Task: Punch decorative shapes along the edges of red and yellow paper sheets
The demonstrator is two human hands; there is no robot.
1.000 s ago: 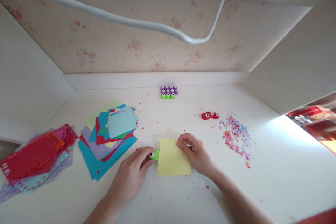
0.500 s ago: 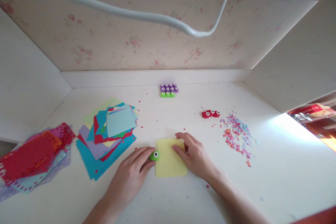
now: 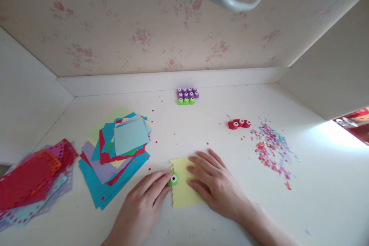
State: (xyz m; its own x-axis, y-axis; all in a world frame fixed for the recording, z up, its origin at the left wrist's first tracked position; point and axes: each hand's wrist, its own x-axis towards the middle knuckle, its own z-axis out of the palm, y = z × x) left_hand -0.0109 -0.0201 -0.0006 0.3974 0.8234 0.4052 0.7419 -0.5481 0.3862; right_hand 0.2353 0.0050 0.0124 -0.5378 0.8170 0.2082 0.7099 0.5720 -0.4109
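A small green craft punch (image 3: 173, 179) with a star on its white button sits at the left edge of a yellow paper square (image 3: 182, 196). My left hand (image 3: 148, 198) grips the punch from the left between thumb and fingers. That paper edge looks notched along its length. Over the right part of the sheet lies my right hand (image 3: 215, 182), fingers spread and resting flat on it, which hides the sheet's right side.
Left of my hands is a stack of coloured paper (image 3: 131, 136), with punched sheets (image 3: 31, 180) farther left. Several purple and green punches (image 3: 187, 95) stand in rows near the wall. Red punches (image 3: 240, 123) and scattered confetti (image 3: 272, 146) lie at the right.
My right hand has gone from a bent grasp near the paper's top right to lying spread over the sheet. My left hand still holds the punch at the left edge. The view has shifted.
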